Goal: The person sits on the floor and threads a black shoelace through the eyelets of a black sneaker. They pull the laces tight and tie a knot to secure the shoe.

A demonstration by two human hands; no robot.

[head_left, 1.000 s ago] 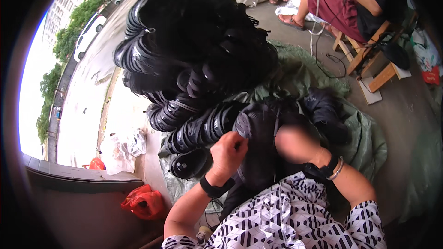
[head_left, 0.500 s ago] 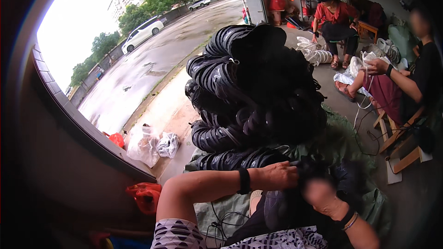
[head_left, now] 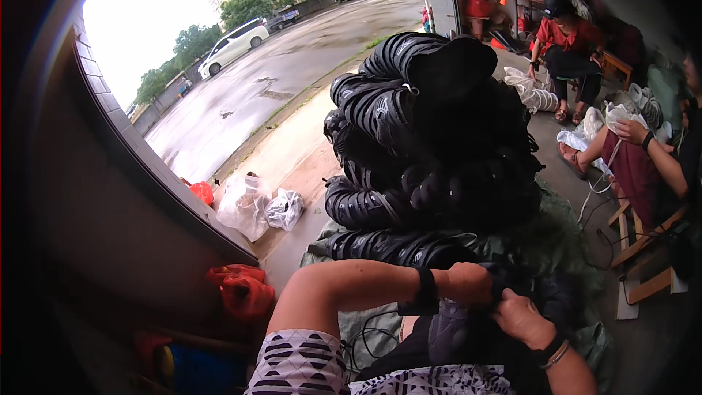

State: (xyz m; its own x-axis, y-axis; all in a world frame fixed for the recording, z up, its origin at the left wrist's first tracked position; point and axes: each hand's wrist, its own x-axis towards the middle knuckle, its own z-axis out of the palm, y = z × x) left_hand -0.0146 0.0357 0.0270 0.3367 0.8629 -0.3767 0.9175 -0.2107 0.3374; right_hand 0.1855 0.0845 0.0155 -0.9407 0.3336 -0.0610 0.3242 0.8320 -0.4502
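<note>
My left hand (head_left: 469,282) is closed on a dark, soft piece that looks like a black shoe upper (head_left: 504,272), held above my lap. Close beside it, my right hand (head_left: 519,317) has its fingers pinched on the same piece. The exact grip is partly hidden by the dark material. Another dark upper (head_left: 444,330), slightly purplish, lies on my lap below the left wrist. In front of me rises a tall pile of nested black shoe uppers (head_left: 387,113), laid in rows on a green sheet (head_left: 548,230).
Two people sit at the right with white uppers (head_left: 540,96). A wooden stool frame (head_left: 651,285) and cords (head_left: 365,336) lie on the floor. Plastic bags (head_left: 245,206) stand by the doorway, a red bag (head_left: 243,294) by the wall. Outside, a white van (head_left: 234,45) is parked.
My right hand has moved up and in, meeting the left hand at the black shoe upper. The left hand has shifted slightly right and is turned over more. The whole view has swung leftward.
</note>
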